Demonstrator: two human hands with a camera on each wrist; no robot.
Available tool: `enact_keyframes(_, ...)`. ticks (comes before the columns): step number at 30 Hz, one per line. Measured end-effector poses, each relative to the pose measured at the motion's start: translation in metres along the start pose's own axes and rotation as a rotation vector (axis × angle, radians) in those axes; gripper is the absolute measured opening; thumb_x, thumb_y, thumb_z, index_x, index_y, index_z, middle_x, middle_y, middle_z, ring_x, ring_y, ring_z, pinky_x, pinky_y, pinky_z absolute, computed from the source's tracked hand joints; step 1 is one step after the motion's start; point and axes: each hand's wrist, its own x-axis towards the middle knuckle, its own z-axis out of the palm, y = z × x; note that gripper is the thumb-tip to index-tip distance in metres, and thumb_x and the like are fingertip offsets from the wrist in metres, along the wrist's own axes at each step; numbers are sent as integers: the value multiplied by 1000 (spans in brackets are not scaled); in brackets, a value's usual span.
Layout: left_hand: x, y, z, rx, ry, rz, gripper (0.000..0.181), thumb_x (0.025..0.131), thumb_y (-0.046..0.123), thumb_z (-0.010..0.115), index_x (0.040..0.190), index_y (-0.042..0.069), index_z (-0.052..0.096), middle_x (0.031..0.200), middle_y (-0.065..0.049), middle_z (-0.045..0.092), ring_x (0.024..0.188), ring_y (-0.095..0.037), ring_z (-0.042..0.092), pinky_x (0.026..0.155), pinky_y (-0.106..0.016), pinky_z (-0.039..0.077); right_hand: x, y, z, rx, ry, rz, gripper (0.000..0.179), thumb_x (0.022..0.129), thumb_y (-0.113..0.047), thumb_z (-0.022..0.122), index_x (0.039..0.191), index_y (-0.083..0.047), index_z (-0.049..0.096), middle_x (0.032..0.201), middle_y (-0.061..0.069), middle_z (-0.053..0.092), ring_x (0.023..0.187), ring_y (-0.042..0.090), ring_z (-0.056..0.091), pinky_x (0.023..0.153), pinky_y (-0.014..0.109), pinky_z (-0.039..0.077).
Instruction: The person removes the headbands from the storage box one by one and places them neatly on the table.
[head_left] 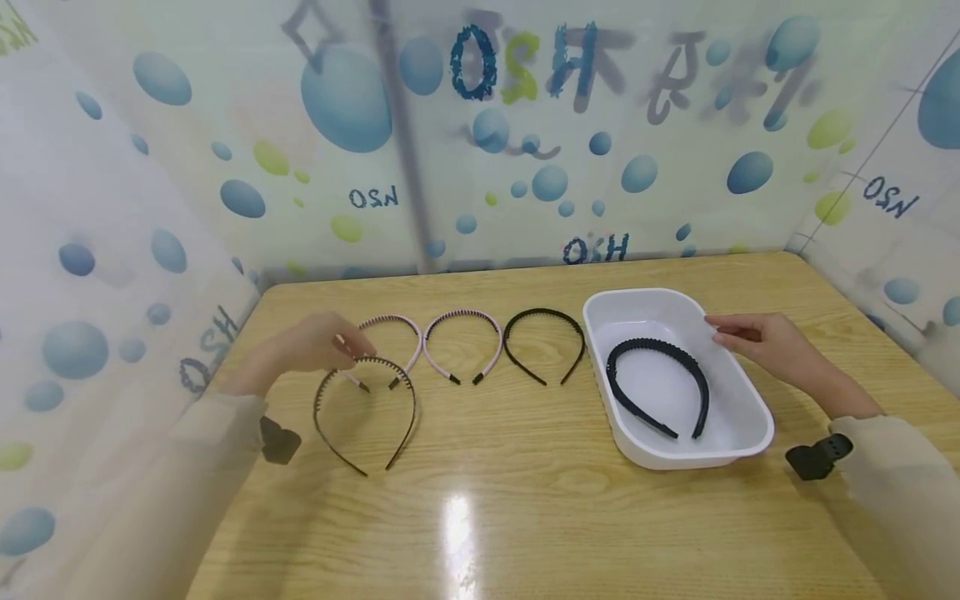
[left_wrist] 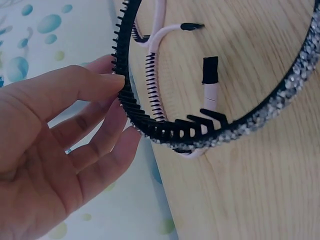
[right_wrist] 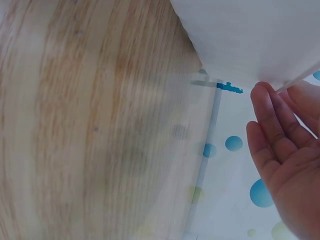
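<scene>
My left hand (head_left: 326, 343) pinches a black toothed headband (head_left: 413, 402) by its top, its two ends pointing toward me. In the left wrist view, silvery glitter stones cover its outer face, and the thumb (left_wrist: 107, 86) presses against the toothed inner side. Behind it lies a pink headband (head_left: 415, 331), partly covered by the hand. At the right, my right hand (head_left: 767, 343) grips the rim of a white plastic basin (head_left: 678, 458) between thumb and fingers. Inside the basin rests a wide black headband (head_left: 647, 343).
A second pink headband (head_left: 463, 313) and a thin black headband (head_left: 545, 312) lie in a row between the left hand and the basin. The wooden table (head_left: 510, 517) meets a bubble-patterned curtain (head_left: 465, 192) at its back edge and sides.
</scene>
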Motion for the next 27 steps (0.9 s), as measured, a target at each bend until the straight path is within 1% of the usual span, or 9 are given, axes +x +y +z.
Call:
enact_keyframes(5, -1, -9, 5, -67, -54, -35, 26, 78, -6, 62, 103, 1, 68, 102, -14, 64, 94, -33, 61, 69, -35, 53, 0, -1, 0, 8, 0, -3, 37, 92, -12, 56, 120, 12, 53, 116, 33, 52, 83, -22, 41, 68, 5, 42)
enact_keyframes(8, -2, -11, 8, -83, -74, -41, 26, 79, -6, 62, 103, 0, 67, 102, -16, 63, 94, -34, 61, 67, -35, 53, 0, -1, 0, 1, -1, 7, 37, 92, -12, 56, 121, 11, 53, 116, 33, 52, 83, -22, 41, 68, 5, 42)
enact_keyframes(13, -3, -9, 12, -105, -95, -38, 27, 78, -8, 60, 104, -2, 67, 102, -17, 64, 93, -35, 61, 66, -34, 53, 0, -1, 0, -5, -3, 19, 38, 92, -13, 56, 121, 11, 53, 117, 33, 52, 83, -23, 40, 68, 6, 43)
enact_keyframes(22, -1, -15, 21, -135, -132, -52, 28, 78, -10, 58, 103, -2, 67, 99, -14, 64, 93, -32, 61, 65, -34, 53, -1, 0, 0, 1, -2, 21, 38, 92, -13, 57, 121, 11, 53, 117, 33, 52, 83, -23, 40, 68, 5, 42)
enact_keyframes(27, 0, -18, 26, -146, -142, -43, 29, 79, -11, 56, 104, -1, 67, 101, -14, 64, 94, -32, 61, 65, -34, 53, -1, 0, 1, -2, 7, 11, 38, 91, -13, 57, 121, 11, 53, 116, 33, 53, 83, -23, 40, 67, 5, 42)
